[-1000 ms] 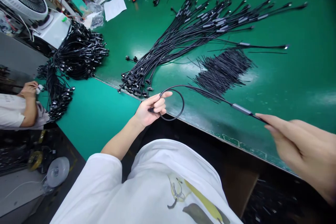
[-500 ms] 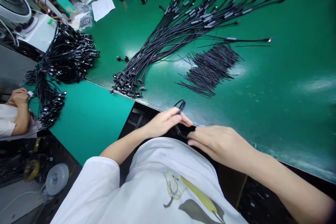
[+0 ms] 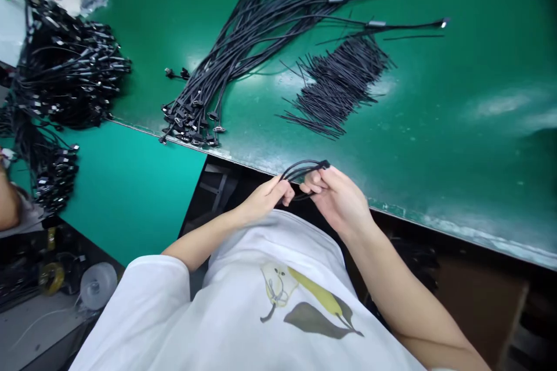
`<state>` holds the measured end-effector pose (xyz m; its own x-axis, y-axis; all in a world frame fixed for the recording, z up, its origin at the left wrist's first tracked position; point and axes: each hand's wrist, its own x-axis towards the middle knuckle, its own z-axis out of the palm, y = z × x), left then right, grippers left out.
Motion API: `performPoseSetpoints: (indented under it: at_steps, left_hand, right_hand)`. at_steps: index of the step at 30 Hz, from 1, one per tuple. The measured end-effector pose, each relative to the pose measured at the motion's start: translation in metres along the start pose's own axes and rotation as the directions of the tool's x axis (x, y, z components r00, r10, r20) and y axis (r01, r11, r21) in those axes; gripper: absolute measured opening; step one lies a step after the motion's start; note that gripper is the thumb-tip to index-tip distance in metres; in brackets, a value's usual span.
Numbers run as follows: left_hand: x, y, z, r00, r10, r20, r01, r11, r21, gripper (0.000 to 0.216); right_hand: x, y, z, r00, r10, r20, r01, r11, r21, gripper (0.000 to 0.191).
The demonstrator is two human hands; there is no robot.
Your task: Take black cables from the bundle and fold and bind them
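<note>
Both my hands are together just below the green table's near edge (image 3: 413,217), in front of my white shirt. My left hand (image 3: 265,200) pinches one side of a coiled black cable (image 3: 301,170). My right hand (image 3: 337,197) grips the other side of the same coil, fingers closed, with a connector end sticking out near its fingertips. The coil is small and folded into a few loops between the two hands.
A fan of long black cables (image 3: 270,23) lies on the table above my hands. Right of it sits a heap of short black ties (image 3: 339,84). A tangled cable pile (image 3: 65,69) fills the left; a co-worker's arm (image 3: 8,200) shows at the left edge.
The cable, stretched out between my hands a second ago, is now gathered into a small coil. My right hand came in from the right to meet the left. The view tilted down.
</note>
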<state>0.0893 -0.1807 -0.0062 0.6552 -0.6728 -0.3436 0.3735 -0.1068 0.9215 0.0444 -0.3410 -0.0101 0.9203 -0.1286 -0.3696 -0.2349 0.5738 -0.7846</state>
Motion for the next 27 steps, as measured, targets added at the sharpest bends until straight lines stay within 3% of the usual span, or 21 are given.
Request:
performPoseSetpoints:
  at_steps: [4, 6, 8, 10, 12, 16, 20, 24, 27]
  left_hand:
    - [-0.005, -0.016, -0.004, 1.0, 0.001, -0.029, 0.006, 0.968, 0.25, 0.046]
    - [-0.008, -0.016, -0.006, 1.0, -0.019, 0.004, 0.017, 0.938, 0.346, 0.039]
    - [-0.01, -0.015, -0.004, 0.998, -0.059, 0.025, 0.042, 0.894, 0.447, 0.047]
    - [-0.011, -0.017, 0.002, 0.995, -0.099, 0.0, 0.083, 0.836, 0.543, 0.057]
    - [-0.014, -0.023, 0.01, 0.994, -0.104, -0.031, 0.102, 0.804, 0.585, 0.053]
    - [-0.017, -0.035, 0.018, 0.995, -0.064, 0.078, 0.021, 0.884, 0.467, 0.034]
    - [-0.016, -0.03, 0.013, 0.987, -0.055, 0.15, -0.001, 0.936, 0.351, 0.022]
    - [-0.013, -0.023, 0.008, 0.987, -0.029, 0.158, -0.003, 0.98, 0.198, 0.032]
    - [-0.013, -0.026, 0.009, 0.957, -0.127, 0.261, 0.137, 0.99, -0.022, 0.055]
  right_hand:
    - [-0.006, 0.004, 0.012, 0.997, 0.083, -0.007, -0.081, 0.987, 0.141, 0.053]
    - [-0.012, 0.01, 0.016, 0.998, 0.06, -0.005, -0.059, 0.993, 0.104, 0.051]
    - [-0.018, 0.018, 0.019, 1.0, 0.019, -0.004, -0.019, 0.999, 0.037, 0.049]
    - [-0.023, 0.022, 0.02, 0.999, 0.006, -0.036, -0.006, 1.0, -0.003, 0.045]
    - [-0.026, 0.022, 0.021, 0.997, 0.004, -0.074, -0.004, 1.0, 0.001, 0.041]
    - [-0.025, 0.012, 0.02, 0.995, -0.079, -0.054, 0.076, 0.996, -0.049, 0.037]
    - [-0.018, 0.007, 0.024, 0.996, -0.094, 0.0, 0.094, 0.988, -0.119, 0.028]
    - [-0.01, 0.004, 0.033, 0.996, -0.088, -0.007, 0.087, 0.994, -0.068, 0.033]
    - [-0.007, 0.001, 0.038, 0.997, -0.077, -0.019, 0.076, 0.997, -0.014, 0.036]
